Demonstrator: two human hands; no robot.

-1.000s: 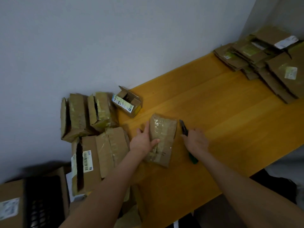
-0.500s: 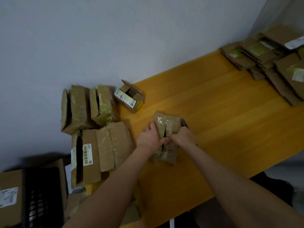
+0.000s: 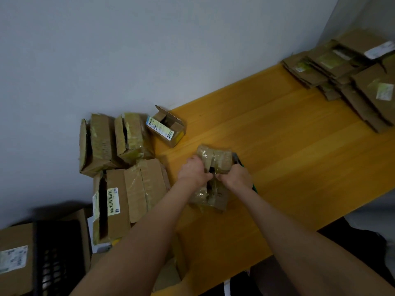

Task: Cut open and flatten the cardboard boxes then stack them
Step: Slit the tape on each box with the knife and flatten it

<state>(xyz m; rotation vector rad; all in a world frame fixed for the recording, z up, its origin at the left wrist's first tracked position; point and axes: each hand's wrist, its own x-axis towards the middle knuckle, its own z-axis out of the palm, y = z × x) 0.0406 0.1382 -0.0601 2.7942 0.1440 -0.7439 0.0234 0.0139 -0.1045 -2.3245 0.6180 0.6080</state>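
A long yellow wooden table [image 3: 288, 157] runs along a pale wall. At its far right end lies a loose stack of flattened cardboard [image 3: 361, 86], several pieces overlapping. On the left, beside the wall, uncut boxes crowd together: a large box with a barcode label [image 3: 128, 195] nearest the person, and two taped boxes [image 3: 96, 142] lying on their sides behind it. A black crate [image 3: 57, 257] sits at the lower left, partly blurred. A small open box [image 3: 166, 127] with a printed label stands just past the group, flaps up.

The small tape-wrapped box [image 3: 215, 159] being worked on rests on the table in front of the person, with a dark slit along its middle. The left hand [image 3: 193, 173] and the right hand [image 3: 236, 178] both grip it at that slit – fingers curled into the gap, one hand on each side. A green-handled utility knife [image 3: 237, 159] lies on the table just beside the right hand, mostly hidden by it.
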